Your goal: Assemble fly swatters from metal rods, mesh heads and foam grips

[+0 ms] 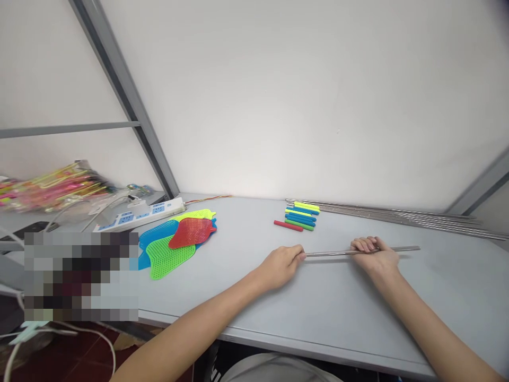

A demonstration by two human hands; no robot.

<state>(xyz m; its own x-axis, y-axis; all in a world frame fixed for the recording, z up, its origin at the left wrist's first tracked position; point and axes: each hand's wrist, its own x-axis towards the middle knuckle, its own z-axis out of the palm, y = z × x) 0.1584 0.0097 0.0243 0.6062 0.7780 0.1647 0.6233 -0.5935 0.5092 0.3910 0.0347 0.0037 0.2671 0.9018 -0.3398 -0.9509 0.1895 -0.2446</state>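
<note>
Metal rod [328,254] held over bench [246,233]; left end clamped in left hand's grip [281,267], right hand's grip [376,258] closed around it short of right end. Colored tubes [301,217] laid behind, flyswatter heads [191,232] piled left.

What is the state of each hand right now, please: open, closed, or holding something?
Left hand: closed, holding the metal rod near one end.
Right hand: closed, holding the same rod farther along.
</note>
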